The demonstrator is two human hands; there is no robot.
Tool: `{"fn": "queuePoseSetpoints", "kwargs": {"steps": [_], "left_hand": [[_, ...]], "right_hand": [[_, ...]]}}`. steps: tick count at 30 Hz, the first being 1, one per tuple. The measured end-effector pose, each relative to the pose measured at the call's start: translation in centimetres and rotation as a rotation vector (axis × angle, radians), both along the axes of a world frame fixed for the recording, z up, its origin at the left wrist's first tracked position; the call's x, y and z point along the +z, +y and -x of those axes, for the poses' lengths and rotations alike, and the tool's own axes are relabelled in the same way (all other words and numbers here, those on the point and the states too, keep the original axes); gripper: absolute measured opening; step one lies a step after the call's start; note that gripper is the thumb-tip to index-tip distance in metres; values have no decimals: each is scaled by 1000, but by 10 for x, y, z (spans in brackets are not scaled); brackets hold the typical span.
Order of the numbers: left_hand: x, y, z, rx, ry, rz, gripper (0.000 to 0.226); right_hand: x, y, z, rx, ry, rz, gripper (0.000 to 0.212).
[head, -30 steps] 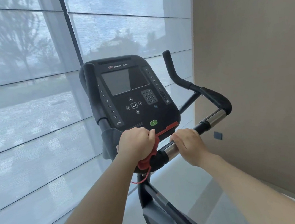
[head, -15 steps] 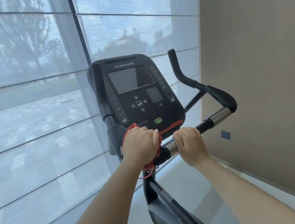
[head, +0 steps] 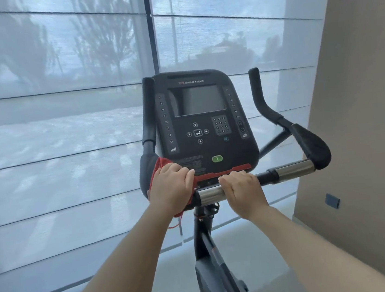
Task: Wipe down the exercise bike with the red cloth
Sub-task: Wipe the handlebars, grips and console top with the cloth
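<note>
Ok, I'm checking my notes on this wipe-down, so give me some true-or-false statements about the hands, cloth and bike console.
The left hand holds the red cloth on the handlebar. True.
The right hand holds a second cloth. False: it grips the bare handlebar.
The console screen is dark. True.
A hand covers the green button. False: the button shows, above both hands.

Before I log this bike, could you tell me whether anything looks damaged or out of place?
Nothing on the exercise bike looks damaged or askew; only a loose thread dangles from the red cloth under the left hand.
</note>
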State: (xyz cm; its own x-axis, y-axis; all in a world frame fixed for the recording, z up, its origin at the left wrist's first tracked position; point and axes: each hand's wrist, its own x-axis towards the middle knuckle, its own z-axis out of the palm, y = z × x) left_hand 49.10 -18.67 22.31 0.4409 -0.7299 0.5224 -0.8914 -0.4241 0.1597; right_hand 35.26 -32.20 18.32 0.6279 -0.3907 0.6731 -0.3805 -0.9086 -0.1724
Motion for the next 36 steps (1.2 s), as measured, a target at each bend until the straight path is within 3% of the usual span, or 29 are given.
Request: {"fn": "queuePoseSetpoints", "kwargs": {"steps": [6,11,19,28,31,36], "left_hand": [[-16,0,27,100,-6,74,40],[-16,-12,32,171,-45,93,44],[5,-19,-1,-82,-19,-119,51],[3,-13,8,-78,-79,42,46],[0,-7,11,-45,-112,-11,46],[7,16,-1,-251,124,-193,41]], "right_hand": [[-7,-30,13,121,-71,-31,37],[-13,-37,11,171,-108,-48,45],[-14,-36,12,185,-96,-86,48],[-14,-30,11,135,-78,-89,47],[-14,-30,9,118,-52,-96,46],[-13,-28,11,89,-14,-106,43]]}}
